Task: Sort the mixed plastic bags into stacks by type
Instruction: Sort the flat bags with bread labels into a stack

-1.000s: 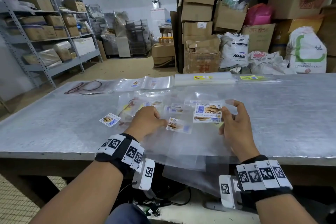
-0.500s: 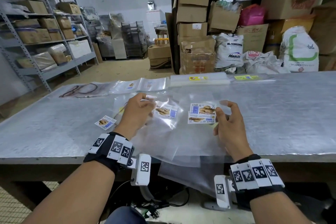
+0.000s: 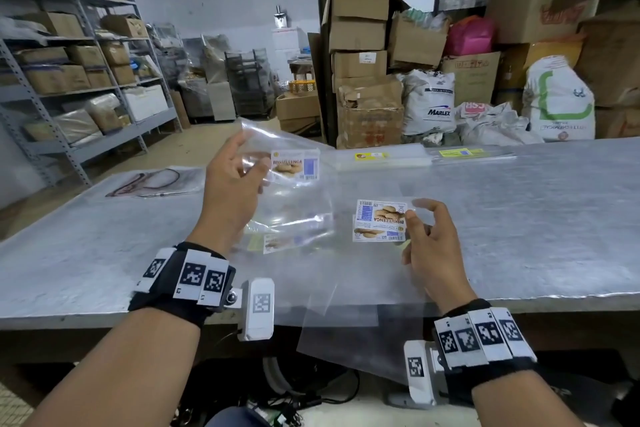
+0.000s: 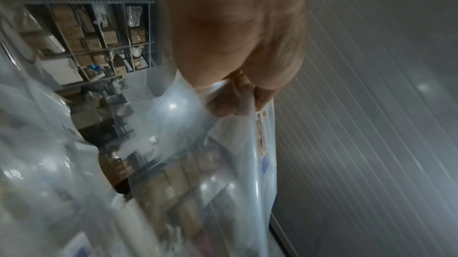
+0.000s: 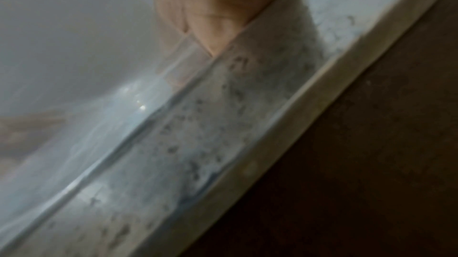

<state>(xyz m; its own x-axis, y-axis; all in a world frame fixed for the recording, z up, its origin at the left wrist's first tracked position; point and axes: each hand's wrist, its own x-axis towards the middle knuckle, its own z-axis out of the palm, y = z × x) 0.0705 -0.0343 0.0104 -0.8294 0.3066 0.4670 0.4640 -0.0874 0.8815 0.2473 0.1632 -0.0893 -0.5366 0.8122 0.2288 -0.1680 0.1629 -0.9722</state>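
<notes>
My left hand (image 3: 239, 177) is raised above the grey table (image 3: 536, 225) and pinches a clear plastic bag with a biscuit label (image 3: 294, 166). In the left wrist view its fingertips (image 4: 230, 102) grip the bag's top edge (image 4: 247, 163). My right hand (image 3: 426, 236) stays low on the table, thumb and curled fingers on the right edge of a small stack of labelled clear bags (image 3: 379, 220). Another labelled bag (image 3: 277, 243) lies flat below my left hand. The right wrist view is blurred and shows only a finger on plastic film (image 5: 124, 114).
Sorted stacks of bags with yellow labels (image 3: 370, 156) (image 3: 460, 152) lie along the far edge. A bag with dark cords (image 3: 156, 180) sits far left. Clear bags (image 3: 346, 329) hang over the front edge. Boxes, sacks and shelving stand behind the table.
My left hand has lifted one labelled bag off the pile, up and away from me. The right hand has stayed on the labelled stack.
</notes>
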